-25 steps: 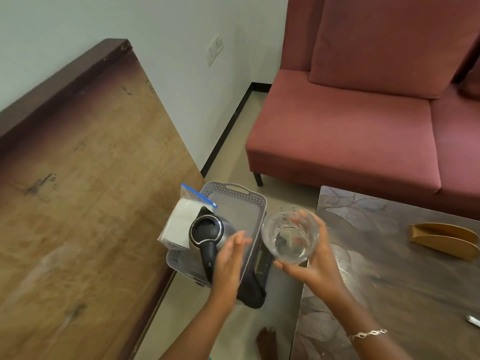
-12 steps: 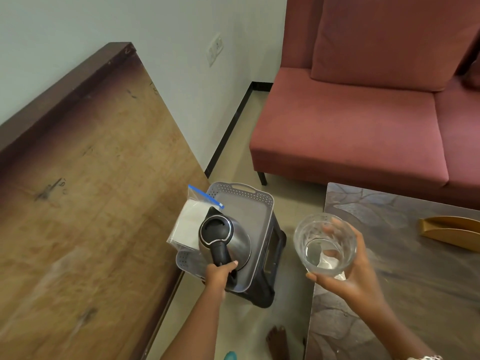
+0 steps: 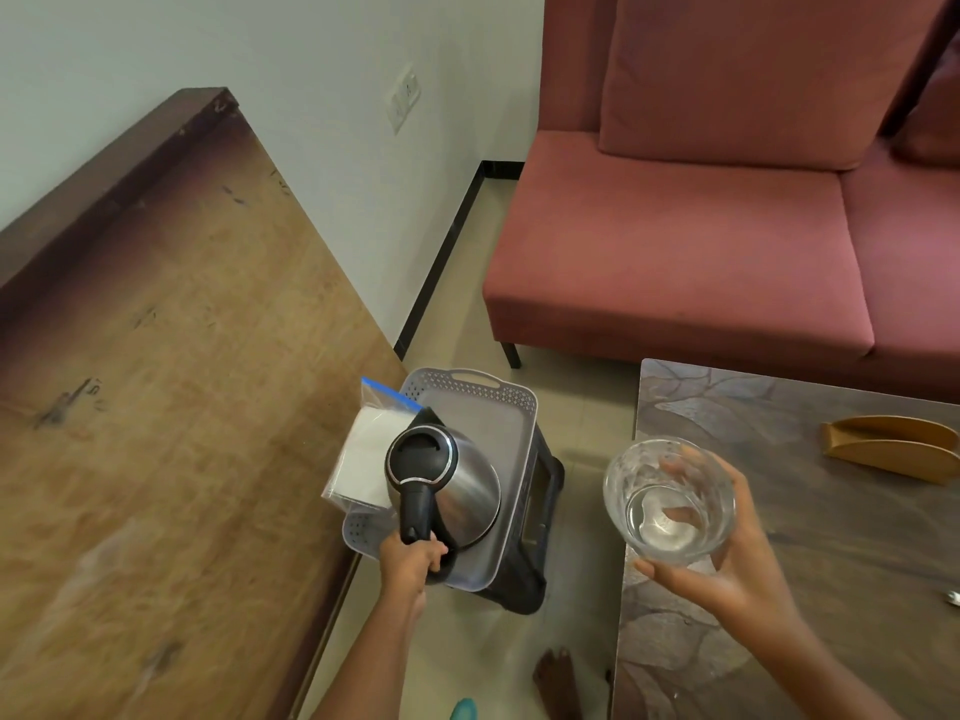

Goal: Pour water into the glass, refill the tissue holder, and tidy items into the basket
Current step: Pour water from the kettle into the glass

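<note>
A steel kettle [image 3: 462, 485] with a black lid and handle stands in the grey basket [image 3: 498, 407], which rests on a black stool. My left hand [image 3: 410, 561] grips the lower end of the kettle's handle. Beside the kettle, in the basket's left part, lies a clear zip bag of white tissues [image 3: 366, 454]. My right hand [image 3: 727, 569] holds a clear glass [image 3: 670, 498] over the left edge of the dark table; a little water lies at its bottom. The golden tissue holder [image 3: 893, 446] stands on the table at the right.
A wooden board [image 3: 171, 387] leans at the left against the wall. A red sofa [image 3: 701, 241] fills the back. The dark patterned table [image 3: 810, 563] is at the right, with a small metal object at its right edge. My bare foot [image 3: 558, 678] stands on the floor below the stool.
My left hand went from open beside the kettle to gripping its handle. My right hand carried the glass rightward, over the table's edge.
</note>
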Demonstrator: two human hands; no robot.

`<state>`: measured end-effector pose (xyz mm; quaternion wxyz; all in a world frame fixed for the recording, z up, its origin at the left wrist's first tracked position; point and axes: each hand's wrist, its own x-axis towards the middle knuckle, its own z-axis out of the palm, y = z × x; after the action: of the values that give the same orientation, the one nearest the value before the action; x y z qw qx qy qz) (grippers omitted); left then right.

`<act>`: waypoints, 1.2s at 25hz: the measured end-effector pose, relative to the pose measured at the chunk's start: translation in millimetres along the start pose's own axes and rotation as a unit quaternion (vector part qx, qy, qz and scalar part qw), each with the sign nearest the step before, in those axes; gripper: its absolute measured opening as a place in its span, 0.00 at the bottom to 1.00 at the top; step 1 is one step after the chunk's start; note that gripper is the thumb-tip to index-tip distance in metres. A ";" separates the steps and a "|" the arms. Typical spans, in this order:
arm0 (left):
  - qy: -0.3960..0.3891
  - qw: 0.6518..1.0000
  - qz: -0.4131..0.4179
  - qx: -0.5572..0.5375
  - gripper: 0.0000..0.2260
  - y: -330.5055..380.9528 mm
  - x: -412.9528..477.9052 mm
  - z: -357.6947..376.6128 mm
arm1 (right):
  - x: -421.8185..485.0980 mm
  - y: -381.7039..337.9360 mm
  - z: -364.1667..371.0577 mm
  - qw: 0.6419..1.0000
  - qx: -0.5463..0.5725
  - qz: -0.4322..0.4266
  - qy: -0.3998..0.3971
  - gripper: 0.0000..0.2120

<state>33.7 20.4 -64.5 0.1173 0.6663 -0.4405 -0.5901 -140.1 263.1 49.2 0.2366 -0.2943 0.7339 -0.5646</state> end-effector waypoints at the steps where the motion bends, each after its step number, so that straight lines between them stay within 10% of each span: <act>1: -0.002 1.000 0.013 0.005 0.15 6.4 -5.7 -2.6 | -0.6 -1.9 -1.6 1.000 0.001 -0.005 0.003 0.47; 15: -0.223 0.900 0.346 0.141 0.16 125.9 -166.3 -12.5 | -48.8 -16.4 -88.0 0.998 0.028 -0.035 0.045 0.44; 19: -0.319 0.889 0.321 0.072 0.26 136.2 -216.9 10.1 | -73.7 -8.5 -123.5 0.996 0.028 -0.030 0.074 0.43; 30: -0.217 0.795 0.512 0.243 0.47 157.7 -344.5 74.8 | -126.4 32.8 -183.2 0.994 0.014 0.014 0.110 0.40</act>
<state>-74.4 205.3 256.8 0.1378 0.2046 -0.8598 -0.4471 -179.7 484.0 65.1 0.1664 -0.2164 0.7518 -0.6002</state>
